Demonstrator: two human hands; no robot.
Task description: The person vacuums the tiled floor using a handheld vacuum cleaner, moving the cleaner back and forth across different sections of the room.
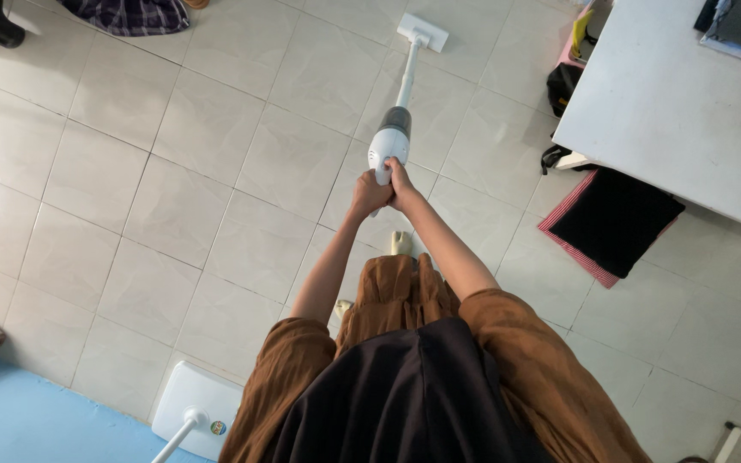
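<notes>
A white stick vacuum cleaner [390, 141] with a grey middle section stretches out over the tiled floor, its flat head [422, 32] resting on the tiles far ahead. My left hand [369, 194] and my right hand [402, 183] are both wrapped around its handle at the near end, side by side and touching. My arms reach forward from brown sleeves over a dark garment. A light-coloured shoe [401, 243] shows on the floor below my hands.
A white table [671, 111] fills the upper right, with a black cloth over a red striped mat [611, 221] on the floor beside it and dark bags [563, 86] at its edge. A white stand base [197, 410] sits lower left beside a blue surface [27, 420]. Plaid fabric [135, 15] lies at the top.
</notes>
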